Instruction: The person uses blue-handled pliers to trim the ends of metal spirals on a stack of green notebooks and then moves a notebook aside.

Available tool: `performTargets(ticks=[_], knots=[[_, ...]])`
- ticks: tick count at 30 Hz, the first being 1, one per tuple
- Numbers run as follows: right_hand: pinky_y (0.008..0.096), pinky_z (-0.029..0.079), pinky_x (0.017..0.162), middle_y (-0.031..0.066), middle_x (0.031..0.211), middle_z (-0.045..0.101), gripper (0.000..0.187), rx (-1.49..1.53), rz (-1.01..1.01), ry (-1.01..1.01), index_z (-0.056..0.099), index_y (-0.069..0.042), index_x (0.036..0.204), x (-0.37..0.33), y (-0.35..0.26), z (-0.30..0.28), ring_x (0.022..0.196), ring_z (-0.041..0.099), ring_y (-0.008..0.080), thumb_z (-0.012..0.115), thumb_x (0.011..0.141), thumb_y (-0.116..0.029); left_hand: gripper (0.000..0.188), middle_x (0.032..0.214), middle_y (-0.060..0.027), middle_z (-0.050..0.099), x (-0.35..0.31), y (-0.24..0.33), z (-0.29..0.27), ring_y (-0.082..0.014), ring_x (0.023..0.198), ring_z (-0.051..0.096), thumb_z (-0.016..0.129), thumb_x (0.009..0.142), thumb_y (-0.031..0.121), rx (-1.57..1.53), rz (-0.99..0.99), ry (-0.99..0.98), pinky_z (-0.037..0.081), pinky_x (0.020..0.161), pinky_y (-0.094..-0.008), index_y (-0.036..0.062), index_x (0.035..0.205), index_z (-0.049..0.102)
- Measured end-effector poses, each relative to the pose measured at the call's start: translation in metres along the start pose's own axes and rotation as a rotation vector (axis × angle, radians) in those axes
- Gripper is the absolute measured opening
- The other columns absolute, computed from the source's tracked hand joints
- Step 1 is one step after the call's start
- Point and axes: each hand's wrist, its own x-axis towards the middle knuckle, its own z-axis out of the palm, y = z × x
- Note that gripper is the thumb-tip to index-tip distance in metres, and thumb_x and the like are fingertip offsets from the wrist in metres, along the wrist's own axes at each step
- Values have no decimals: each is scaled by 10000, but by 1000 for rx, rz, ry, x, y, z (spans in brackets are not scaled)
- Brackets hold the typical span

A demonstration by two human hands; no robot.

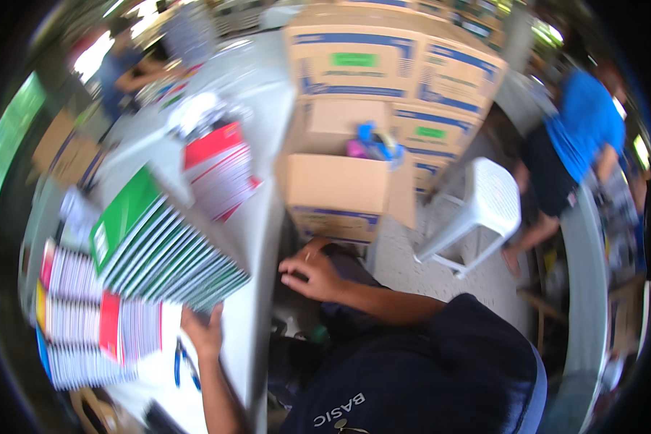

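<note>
A tall stack of green-covered notebooks stands tilted on the white table to my left, dark binding edges showing along one side. My left hand is at its near lower edge, thumb apart from the fingers; the fingertips are partly hidden and seem to touch the stack. Blue-handled pliers lie beside that wrist. Above my lap, just off the table edge, my right hand is open with loosely bent fingers and nothing visible in it; a ring shows on one finger.
Rows of notebooks and a red-covered pile share the table. Ahead stands an open carton with tape rolls inside, before stacked cartons. A white stool is at right; people work on both sides.
</note>
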Motion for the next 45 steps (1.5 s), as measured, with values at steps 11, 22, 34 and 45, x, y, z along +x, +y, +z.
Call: performTargets(ticks=[11,22,34,45], knots=[[409,408,948,211,1179,540,921,106,-125,-686,411,-36,1336,118,54,64,1098,502,378,849,544,-208,607,1001,-161,566,-6,13,-13,-333,987,513,795,672,338,598,-155,-24,323,909,-417,2,1064,476],[398,378,979,192,1150,574,707,224,9,-888,603,-33,1096,143,41,69,1094,510,362,852,448,-165,702,1168,-125,550,-5,6,-16,-296,1102,480,767,706,320,608,-135,7,289,968,-404,56,1272,448],[458,347,994,217,1258,493,1080,-31,-35,-648,383,4,1300,134,12,109,1176,435,382,890,429,-382,566,1119,-176,572,12,-9,-18,-310,959,580,705,764,96,464,-182,414,456,852,-404,33,1269,458],[499,271,1034,192,1308,446,1099,-234,162,-545,334,-16,1343,145,-13,159,1238,354,389,873,474,-419,541,1108,-126,607,9,-4,-21,-288,1023,530,645,809,165,375,-232,349,356,914,-399,48,1294,438]])
